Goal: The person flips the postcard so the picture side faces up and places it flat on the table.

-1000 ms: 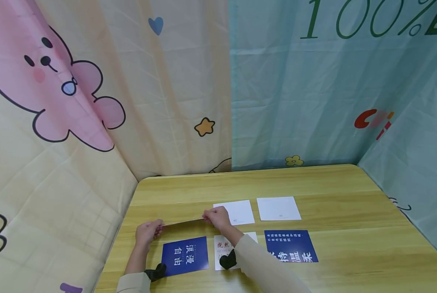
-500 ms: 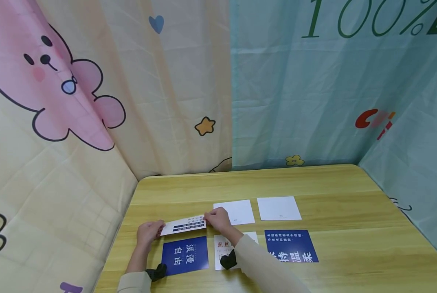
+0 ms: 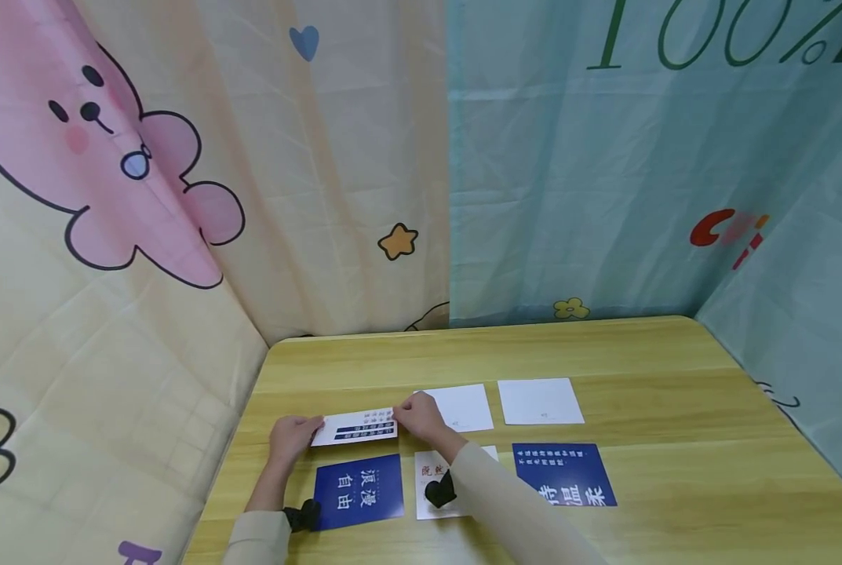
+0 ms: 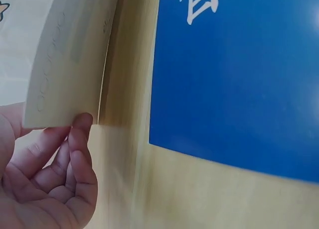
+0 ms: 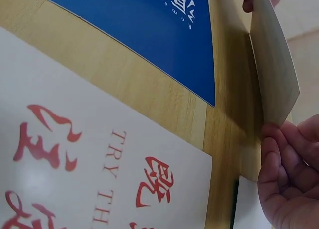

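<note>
Both hands pinch a white card [image 3: 355, 428] printed with dark blue bands and small lettering, one hand at each short end. My left hand [image 3: 292, 441] grips its left edge between thumb and fingers; the right hand [image 3: 423, 416] pinches the right edge. Seen from the left wrist, the card [image 4: 70, 64] stands tilted over the wood with its pale back showing. A blue card [image 3: 359, 493] with white characters lies just nearer than it. Beside that, a white card [image 3: 431, 469] with red characters is partly covered by the right forearm.
Two white cards [image 3: 463, 408] [image 3: 541, 402] with tiny marks lie in the far row, the left one partly behind the right hand. Another blue card [image 3: 565, 471] with white writing lies at near right. The wooden table [image 3: 710, 439] meets printed curtains [image 3: 336, 173] behind it.
The card first shows edge-on, then its printed face tips into the head view. Since half a second ago, hands and card have shifted slightly away from the person.
</note>
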Tool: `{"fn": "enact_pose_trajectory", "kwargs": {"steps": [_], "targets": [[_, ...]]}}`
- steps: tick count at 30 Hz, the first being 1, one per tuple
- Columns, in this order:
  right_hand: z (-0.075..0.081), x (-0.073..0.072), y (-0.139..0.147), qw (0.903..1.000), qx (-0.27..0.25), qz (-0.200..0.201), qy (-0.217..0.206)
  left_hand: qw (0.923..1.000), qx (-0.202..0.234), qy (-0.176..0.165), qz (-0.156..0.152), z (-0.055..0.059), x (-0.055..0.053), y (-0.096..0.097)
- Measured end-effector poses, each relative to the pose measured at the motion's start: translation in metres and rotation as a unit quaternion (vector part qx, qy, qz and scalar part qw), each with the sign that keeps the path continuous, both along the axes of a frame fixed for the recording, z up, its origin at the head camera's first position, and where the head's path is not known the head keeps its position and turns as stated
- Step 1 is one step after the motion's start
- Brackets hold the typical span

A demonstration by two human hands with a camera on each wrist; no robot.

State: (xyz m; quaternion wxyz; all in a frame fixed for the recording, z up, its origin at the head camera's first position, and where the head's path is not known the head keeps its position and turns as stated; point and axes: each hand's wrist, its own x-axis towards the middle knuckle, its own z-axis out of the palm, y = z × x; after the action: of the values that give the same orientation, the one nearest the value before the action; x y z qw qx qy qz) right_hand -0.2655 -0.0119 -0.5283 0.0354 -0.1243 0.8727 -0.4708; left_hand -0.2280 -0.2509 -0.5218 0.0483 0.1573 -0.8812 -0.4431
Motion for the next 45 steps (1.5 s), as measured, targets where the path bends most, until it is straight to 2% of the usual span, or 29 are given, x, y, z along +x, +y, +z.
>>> {"fn": "enact_pose_trajectory", "kwargs": {"steps": [4, 8, 16, 26, 34, 45], "targets": [[0.001, -0.001, 0.000, 0.9999, -0.009, -0.008, -0.011, 0.9989, -0.039, 0.018, -0.016, 0.003, -0.001, 0.004], [0.002, -0.002, -0.001, 0.9996, -0.010, -0.018, -0.019, 0.9975, -0.058, 0.029, -0.028, 0.005, -0.001, 0.007], [0.003, 0.000, -0.003, 0.9998, 0.012, -0.001, -0.016, 0.9969, -0.068, 0.009, -0.038, 0.006, -0.001, 0.011], [0.003, 0.002, -0.009, 0.9982, 0.052, 0.013, 0.026, 0.9974, -0.067, 0.003, -0.027, 0.001, -0.004, 0.014], [0.003, 0.005, -0.019, 0.9944, 0.103, 0.001, 0.023, 0.9969, -0.076, -0.007, -0.018, 0.000, -0.006, 0.014], [0.004, 0.010, -0.026, 0.9845, 0.158, -0.016, 0.075, 0.9968, -0.078, -0.003, -0.016, 0.001, -0.004, 0.015]]}}
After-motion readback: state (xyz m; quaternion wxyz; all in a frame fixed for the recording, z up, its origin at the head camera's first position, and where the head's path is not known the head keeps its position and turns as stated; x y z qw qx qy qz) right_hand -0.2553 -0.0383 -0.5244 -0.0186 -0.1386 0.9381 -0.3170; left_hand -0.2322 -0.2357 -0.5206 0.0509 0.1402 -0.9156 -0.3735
